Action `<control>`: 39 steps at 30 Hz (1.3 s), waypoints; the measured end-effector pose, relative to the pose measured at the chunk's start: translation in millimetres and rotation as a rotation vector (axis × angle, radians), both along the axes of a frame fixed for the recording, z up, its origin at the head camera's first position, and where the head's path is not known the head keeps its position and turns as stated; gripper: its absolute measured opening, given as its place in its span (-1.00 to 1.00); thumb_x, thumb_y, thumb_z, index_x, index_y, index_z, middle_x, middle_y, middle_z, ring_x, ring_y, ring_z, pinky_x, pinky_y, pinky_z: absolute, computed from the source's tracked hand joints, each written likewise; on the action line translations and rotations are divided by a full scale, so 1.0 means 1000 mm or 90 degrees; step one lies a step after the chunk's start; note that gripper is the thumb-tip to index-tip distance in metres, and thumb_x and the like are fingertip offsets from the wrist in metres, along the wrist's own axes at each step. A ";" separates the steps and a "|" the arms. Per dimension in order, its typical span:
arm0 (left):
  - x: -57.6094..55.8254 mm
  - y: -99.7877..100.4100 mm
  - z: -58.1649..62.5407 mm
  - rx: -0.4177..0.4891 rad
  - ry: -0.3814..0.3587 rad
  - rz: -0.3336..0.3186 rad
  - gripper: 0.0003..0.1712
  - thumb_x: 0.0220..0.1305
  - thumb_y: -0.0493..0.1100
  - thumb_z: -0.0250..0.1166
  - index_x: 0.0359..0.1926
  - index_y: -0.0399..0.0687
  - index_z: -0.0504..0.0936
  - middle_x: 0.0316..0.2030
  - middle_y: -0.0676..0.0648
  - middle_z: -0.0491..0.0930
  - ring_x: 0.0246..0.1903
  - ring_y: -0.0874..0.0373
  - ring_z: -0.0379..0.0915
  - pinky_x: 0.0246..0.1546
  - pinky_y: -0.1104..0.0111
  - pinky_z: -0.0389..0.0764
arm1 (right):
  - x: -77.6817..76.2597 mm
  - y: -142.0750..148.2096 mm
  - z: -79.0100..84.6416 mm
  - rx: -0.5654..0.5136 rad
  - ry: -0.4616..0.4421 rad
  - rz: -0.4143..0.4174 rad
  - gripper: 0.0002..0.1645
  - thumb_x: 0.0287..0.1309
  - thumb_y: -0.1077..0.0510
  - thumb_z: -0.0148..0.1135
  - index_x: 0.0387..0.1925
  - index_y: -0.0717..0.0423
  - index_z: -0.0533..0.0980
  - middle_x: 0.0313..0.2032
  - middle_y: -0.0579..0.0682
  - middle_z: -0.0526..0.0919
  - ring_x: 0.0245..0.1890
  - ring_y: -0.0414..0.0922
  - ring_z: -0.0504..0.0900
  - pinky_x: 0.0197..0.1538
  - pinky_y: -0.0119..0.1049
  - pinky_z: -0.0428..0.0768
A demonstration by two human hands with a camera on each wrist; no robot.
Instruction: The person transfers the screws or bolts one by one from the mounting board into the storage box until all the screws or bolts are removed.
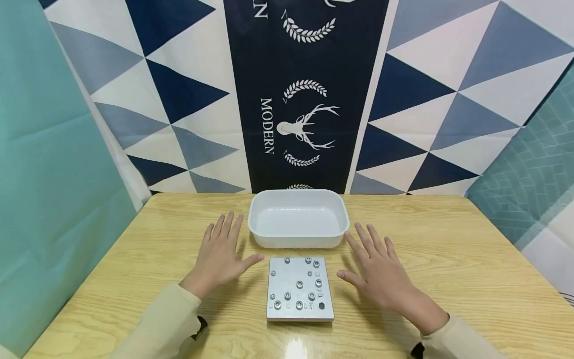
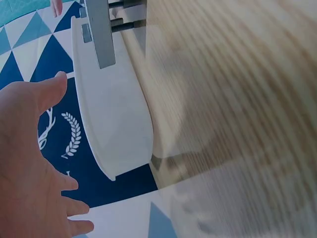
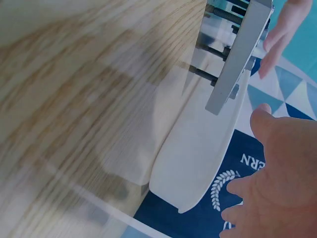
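A silver metal plate [image 1: 293,286] fitted with several bolts lies in the middle of the table. In both wrist views, threaded bolt shanks [image 3: 203,74] stick out beneath the plate [image 2: 101,34]. Behind it stands a white plastic basin [image 1: 298,242] with nothing visible inside. My left hand [image 1: 219,257] hovers left of the plate, fingers spread and straight, holding nothing. On the other side my right hand [image 1: 378,269] is spread the same way, its index fingertip close to the basin's right corner; whether it touches cannot be told.
The wooden table [image 1: 170,239] reaches back to a hanging cloth [image 1: 193,89] with triangles and a deer print. Teal cloth [image 1: 58,174] hangs along the left edge. A tile-patterned teal cloth [image 1: 515,199] is at the right.
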State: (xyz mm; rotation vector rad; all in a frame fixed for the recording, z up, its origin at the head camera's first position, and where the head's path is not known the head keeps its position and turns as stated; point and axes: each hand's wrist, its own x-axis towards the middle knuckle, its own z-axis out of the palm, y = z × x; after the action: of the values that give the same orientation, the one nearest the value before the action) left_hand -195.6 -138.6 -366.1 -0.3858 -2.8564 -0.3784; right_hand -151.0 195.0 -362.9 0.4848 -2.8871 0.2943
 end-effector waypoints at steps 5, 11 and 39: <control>-0.011 0.006 0.004 0.015 -0.025 0.000 0.18 0.08 0.44 0.20 0.48 -0.19 0.00 0.49 -0.30 -0.06 0.49 -0.25 -0.17 0.46 -0.18 -0.02 | 0.000 -0.001 0.000 0.008 0.008 0.013 -0.04 0.18 -0.32 0.15 0.44 0.09 0.14 0.51 0.19 -0.06 0.51 0.22 -0.13 0.41 0.39 -0.05; -0.026 0.013 0.007 0.040 -0.059 -0.007 0.12 0.13 0.42 0.17 0.48 -0.16 0.02 0.46 -0.33 0.01 0.47 -0.28 -0.08 0.44 -0.20 0.02 | -0.001 -0.004 0.001 0.014 0.012 0.025 -0.05 0.18 -0.30 0.16 0.44 0.07 0.14 0.51 0.18 -0.04 0.51 0.22 -0.11 0.43 0.36 -0.04; -0.074 0.017 0.008 0.297 -0.252 0.082 -0.20 0.40 0.19 0.02 0.41 -0.28 0.15 0.21 -0.33 0.45 0.13 -0.15 0.49 0.18 0.03 0.53 | 0.006 -0.019 0.007 -0.039 -0.019 0.102 -0.02 0.17 -0.28 0.19 0.46 0.09 0.09 0.50 0.18 -0.01 0.49 0.25 -0.06 0.42 0.32 0.08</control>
State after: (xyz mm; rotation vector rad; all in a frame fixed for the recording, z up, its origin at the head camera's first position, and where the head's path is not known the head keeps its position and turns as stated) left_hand -269.4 -121.6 -357.6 -0.0372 -2.9996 -1.1776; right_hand -144.6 176.3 -355.7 0.7072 -2.8633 0.4169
